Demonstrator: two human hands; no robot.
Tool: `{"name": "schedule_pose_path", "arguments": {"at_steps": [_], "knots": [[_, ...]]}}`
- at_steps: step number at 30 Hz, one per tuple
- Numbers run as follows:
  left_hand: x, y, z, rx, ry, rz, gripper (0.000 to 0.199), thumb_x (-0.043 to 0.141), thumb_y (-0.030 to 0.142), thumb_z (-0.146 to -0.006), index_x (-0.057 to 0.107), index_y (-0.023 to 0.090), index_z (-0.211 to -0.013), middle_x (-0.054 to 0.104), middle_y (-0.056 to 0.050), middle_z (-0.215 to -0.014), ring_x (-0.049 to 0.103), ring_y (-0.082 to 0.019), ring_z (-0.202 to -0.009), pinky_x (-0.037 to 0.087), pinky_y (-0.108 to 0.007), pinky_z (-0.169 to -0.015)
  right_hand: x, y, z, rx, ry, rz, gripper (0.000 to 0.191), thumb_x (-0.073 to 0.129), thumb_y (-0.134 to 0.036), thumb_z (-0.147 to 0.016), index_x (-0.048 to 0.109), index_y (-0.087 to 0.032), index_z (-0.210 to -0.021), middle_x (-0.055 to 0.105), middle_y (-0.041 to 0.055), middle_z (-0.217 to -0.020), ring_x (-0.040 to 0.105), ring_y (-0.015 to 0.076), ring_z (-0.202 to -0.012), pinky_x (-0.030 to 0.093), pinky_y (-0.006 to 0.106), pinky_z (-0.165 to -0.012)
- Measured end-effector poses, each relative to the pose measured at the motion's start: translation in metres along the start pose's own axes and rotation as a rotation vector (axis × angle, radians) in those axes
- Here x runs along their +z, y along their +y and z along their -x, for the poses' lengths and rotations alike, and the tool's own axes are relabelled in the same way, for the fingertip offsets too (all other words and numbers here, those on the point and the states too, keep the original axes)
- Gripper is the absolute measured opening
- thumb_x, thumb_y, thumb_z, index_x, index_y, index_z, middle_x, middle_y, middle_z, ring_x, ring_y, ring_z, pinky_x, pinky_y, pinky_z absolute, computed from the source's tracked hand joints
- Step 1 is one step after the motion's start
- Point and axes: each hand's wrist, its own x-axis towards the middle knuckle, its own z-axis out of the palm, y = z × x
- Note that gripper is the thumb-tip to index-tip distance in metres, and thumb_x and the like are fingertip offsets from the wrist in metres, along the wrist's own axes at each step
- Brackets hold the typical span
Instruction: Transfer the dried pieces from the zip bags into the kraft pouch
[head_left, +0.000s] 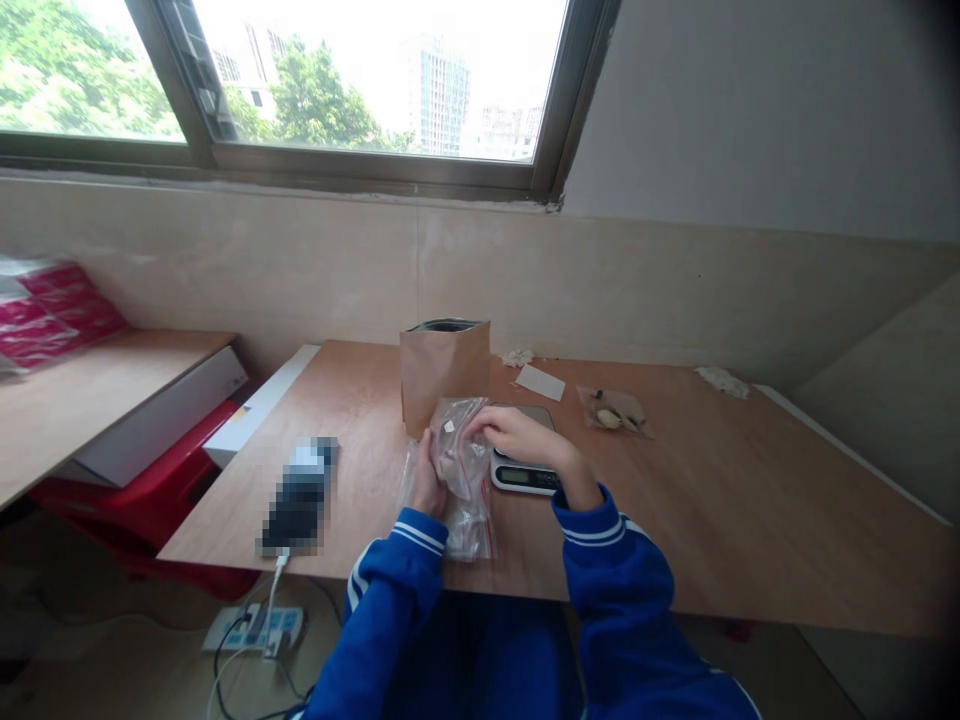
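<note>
My left hand [430, 482] grips the left side of a clear zip bag [456, 462], its thumb up along the edge. A small white piece shows near the bag's top; the other contents are hard to make out. My right hand [519, 436] reaches in from the right, its bent fingers closed at the bag's upper right edge. Beneath lie more clear bags with red zip lines [472, 530]. Partly under my right hand is a digital scale [517, 477]. Just behind the bag stands an open brown paper pouch [444, 375].
A phone [300, 495] with a white charging cable lies at the left. Farther right are a filled clear packet [615, 413], a white card [540, 382] and crumpled whitish pieces [722, 381]. A red stool [150, 500] and power strip [255, 628] are below the table [720, 510].
</note>
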Motion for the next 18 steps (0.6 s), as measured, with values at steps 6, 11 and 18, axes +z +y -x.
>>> {"name": "schedule_pose_path", "arguments": {"at_steps": [6, 11, 18], "knots": [[-0.006, -0.01, -0.003, 0.09, 0.029, 0.046, 0.047, 0.06, 0.051, -0.084, 0.068, 0.016, -0.114, 0.067, -0.01, -0.123, 0.058, -0.027, -0.121, 0.042, -0.041, -0.106, 0.039, 0.014, -0.015, -0.085, 0.165, -0.016, 0.027, 0.052, -0.013, -0.087, 0.064, -0.019, -0.11, 0.063, 0.0103, -0.114, 0.056, 0.0242, -0.111, 0.042, 0.042, -0.102], [-0.013, -0.02, -0.006, 0.154, 0.073, -0.08, 0.035, 0.065, 0.045, -0.081, 0.07, 0.021, -0.106, 0.07, -0.006, -0.116, 0.063, -0.025, -0.113, 0.047, -0.04, -0.1, 0.049, 0.025, -0.021, -0.028, 0.154, 0.019, 0.032, 0.069, -0.023, -0.082, 0.063, -0.019, -0.113, 0.054, 0.0112, -0.121, 0.049, 0.026, -0.118, 0.034, 0.048, -0.108], [-0.009, -0.015, -0.004, 0.133, 0.06, -0.093, 0.033, 0.055, 0.046, -0.088, 0.07, 0.022, -0.105, 0.07, -0.007, -0.116, 0.062, -0.024, -0.114, 0.046, -0.038, -0.101, 0.044, 0.03, -0.015, -0.016, 0.18, -0.104, 0.026, 0.067, -0.023, -0.079, 0.06, -0.018, -0.103, 0.058, 0.0076, -0.108, 0.056, 0.0235, -0.105, 0.044, 0.043, -0.099]]}}
